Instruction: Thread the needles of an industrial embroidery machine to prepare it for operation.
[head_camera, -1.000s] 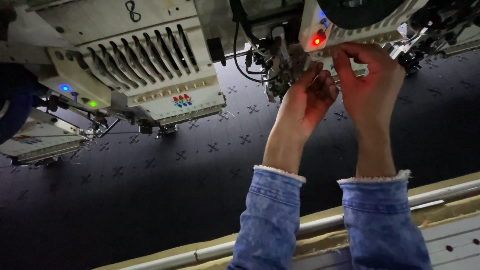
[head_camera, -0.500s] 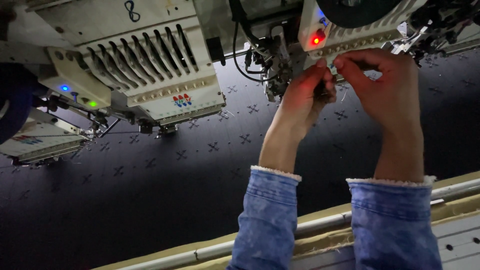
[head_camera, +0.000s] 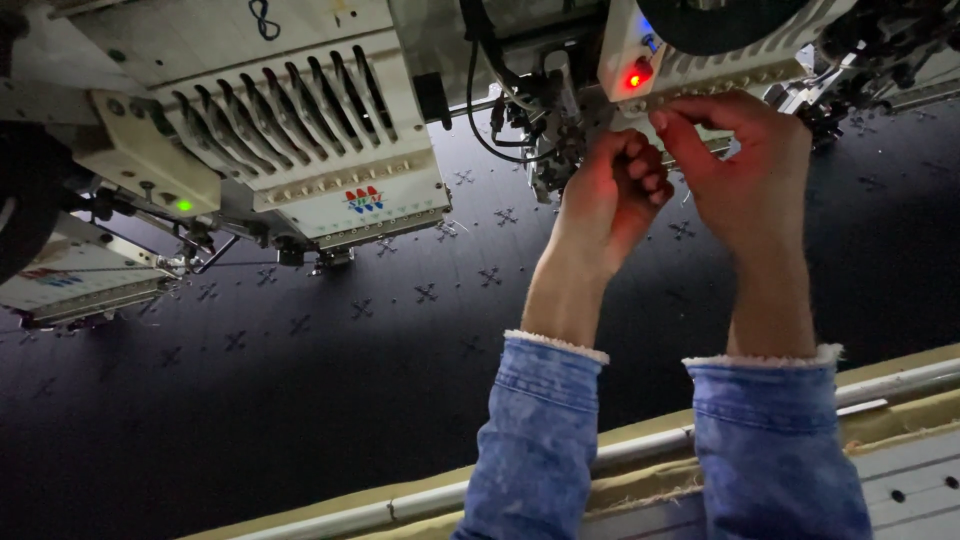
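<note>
Under embroidery head (head_camera: 690, 60) | left hand (head_camera: 610, 195) fisted — right hand (head_camera: 745, 160) pinching, perhaps thread | wrists raised

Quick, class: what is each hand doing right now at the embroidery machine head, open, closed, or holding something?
Left hand: fingers curled shut; what they pinch cannot be told.
Right hand: fingertips pinched together below the red light; contents cannot be told.

Single view: head camera, riding on my head, looking down and forward along my forearms. Sitting close: my left hand (head_camera: 612, 195) and right hand (head_camera: 745, 170) filling upper right; denim sleeves (head_camera: 540, 440) running off bottom edge. Facing embroidery machine heads (head_camera: 300, 130) spanning top, dark fabric (head_camera: 300, 400) stretching below, frame rail (head_camera: 900, 385) crossing lower right. No second view overlapping.
</note>
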